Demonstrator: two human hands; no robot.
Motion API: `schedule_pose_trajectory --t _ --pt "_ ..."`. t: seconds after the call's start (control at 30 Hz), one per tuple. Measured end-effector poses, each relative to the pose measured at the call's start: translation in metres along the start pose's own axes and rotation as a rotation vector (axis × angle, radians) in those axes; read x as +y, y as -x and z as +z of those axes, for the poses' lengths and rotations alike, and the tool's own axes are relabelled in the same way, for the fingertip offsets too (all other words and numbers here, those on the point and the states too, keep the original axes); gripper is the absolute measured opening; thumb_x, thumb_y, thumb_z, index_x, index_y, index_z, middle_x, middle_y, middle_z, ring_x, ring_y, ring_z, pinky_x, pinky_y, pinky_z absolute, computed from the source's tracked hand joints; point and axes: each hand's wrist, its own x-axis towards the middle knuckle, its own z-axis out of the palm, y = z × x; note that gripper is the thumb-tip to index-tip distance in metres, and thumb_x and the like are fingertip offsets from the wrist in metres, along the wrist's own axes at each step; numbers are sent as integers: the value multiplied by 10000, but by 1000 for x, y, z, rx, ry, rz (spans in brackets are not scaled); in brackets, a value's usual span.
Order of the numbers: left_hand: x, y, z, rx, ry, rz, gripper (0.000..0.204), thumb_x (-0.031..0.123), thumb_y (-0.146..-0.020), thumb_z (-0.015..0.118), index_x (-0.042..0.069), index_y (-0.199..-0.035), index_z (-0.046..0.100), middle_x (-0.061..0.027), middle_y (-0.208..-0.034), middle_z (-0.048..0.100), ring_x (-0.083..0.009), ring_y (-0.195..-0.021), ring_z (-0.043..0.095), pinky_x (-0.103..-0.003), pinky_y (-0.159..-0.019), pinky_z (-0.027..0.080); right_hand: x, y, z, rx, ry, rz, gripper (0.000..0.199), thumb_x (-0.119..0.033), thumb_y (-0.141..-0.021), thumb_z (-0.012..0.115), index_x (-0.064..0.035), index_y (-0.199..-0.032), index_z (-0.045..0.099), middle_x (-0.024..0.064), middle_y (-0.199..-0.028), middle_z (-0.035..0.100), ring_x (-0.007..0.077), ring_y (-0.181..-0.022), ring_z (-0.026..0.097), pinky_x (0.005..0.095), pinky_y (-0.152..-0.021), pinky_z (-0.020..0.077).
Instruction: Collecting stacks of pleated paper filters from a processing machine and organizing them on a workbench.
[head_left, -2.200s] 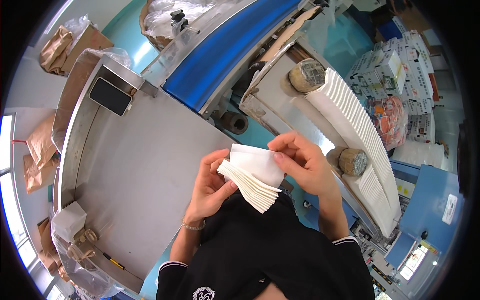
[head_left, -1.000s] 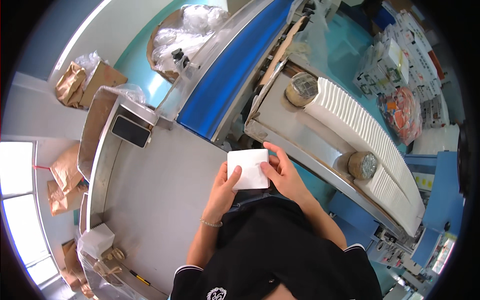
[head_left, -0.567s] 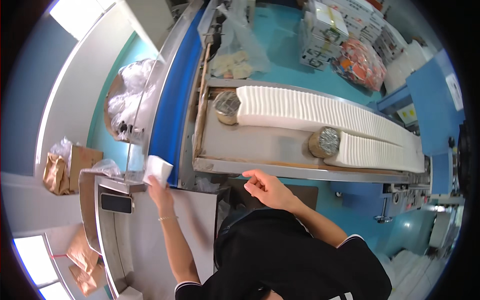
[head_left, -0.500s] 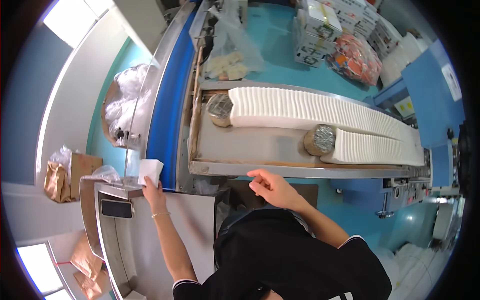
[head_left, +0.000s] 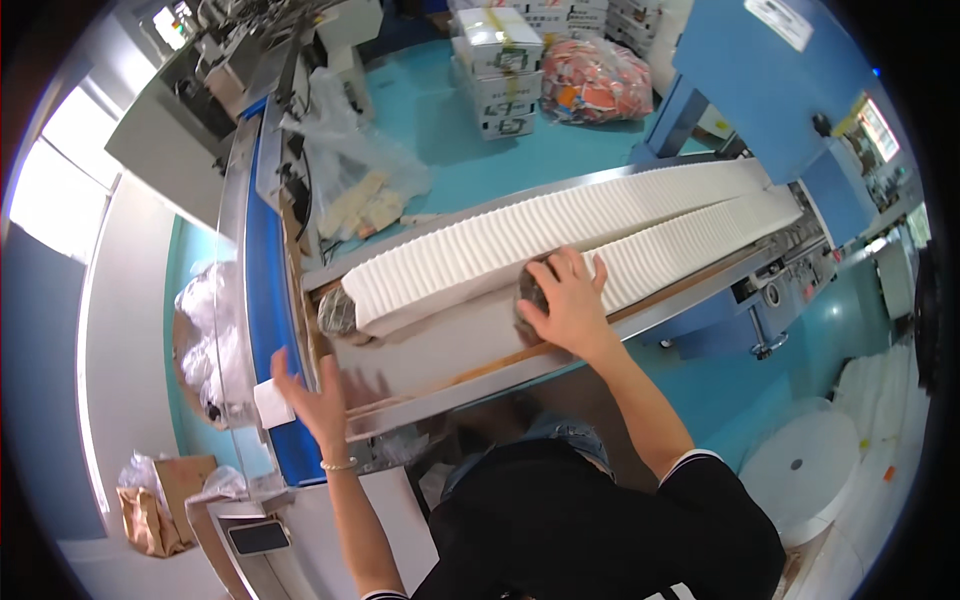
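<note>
Over the near edge of the tray [head_left: 450, 405], my left hand [head_left: 318, 400] has its fingers spread and holds nothing. Just left of it, a small folded white stack [head_left: 272, 403] lies on the blue conveyor belt [head_left: 262, 250]; whether the fingers touch it I cannot tell. My right hand [head_left: 572, 305] is closed around a tape-wrapped cylinder [head_left: 524, 300] at the end of the nearer row of white folded sheets [head_left: 690, 235]. A second tape-wrapped cylinder [head_left: 337, 312] stands against the end of the farther white row [head_left: 540, 225].
A clear plastic bag [head_left: 360, 150] lies behind the tray. Boxes [head_left: 500, 85] and a bag of orange pieces [head_left: 597, 82] stand on the floor farther back. A blue machine [head_left: 760, 90] rises at the right. A phone-like black screen [head_left: 258, 537] sits at lower left.
My left hand has let go of the white stack, leaving it on the belt, and moved toward the tray. My right hand has reached forward onto the nearer cylinder. The view has turned.
</note>
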Motion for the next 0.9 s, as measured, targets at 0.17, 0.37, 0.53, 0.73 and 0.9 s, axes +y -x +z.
schedule_pose_trajectory --t 0.17,0.37,0.53,0.73,0.9 --pt "26 -30 46 -366 -314 380 933 381 -671 830 3 -1392 374 -203 -1475 348 -368 -1364 330 -476 -1106 255 -11 -1 -9 -214 10 -80 462 -345 -733 717 -115 -1107 572 89 -1117 528 340 -1269 383 624 -1060 153" --pt "23 -64 55 -459 -380 287 1005 476 -593 843 20 -1374 405 -184 -1417 433 -351 -1368 328 -491 -1123 208 58 -52 -22 -159 -507 51 351 -327 -836 688 -33 -1018 622 107 -1003 630 258 -1033 581 448 -936 399" --pt "63 -76 46 -624 -488 302 798 411 -613 851 45 -1252 542 -151 -1159 612 -327 -1101 570 -403 -940 437 220 -97 -10 457 -9 178 227 -106 -850 615 -42 -1067 635 171 -967 623 344 -868 622 432 -772 504" --pt "34 -93 44 -954 -129 58 697 273 -692 845 7 -1260 540 -87 -1100 676 -167 -949 636 -306 -817 507 268 -130 -6 137 -83 233 107 -117 -773 636 -69 -835 708 185 -888 636 358 -881 621 431 -769 509" --pt "-8 -92 54 -958 279 -7 731 208 -733 820 58 -1350 456 -53 -1170 600 -154 -1040 577 -312 -792 529 267 -140 -16 -41 -79 244 140 -72 -756 608 -68 -846 715 192 -920 655 355 -886 625 445 -773 506"
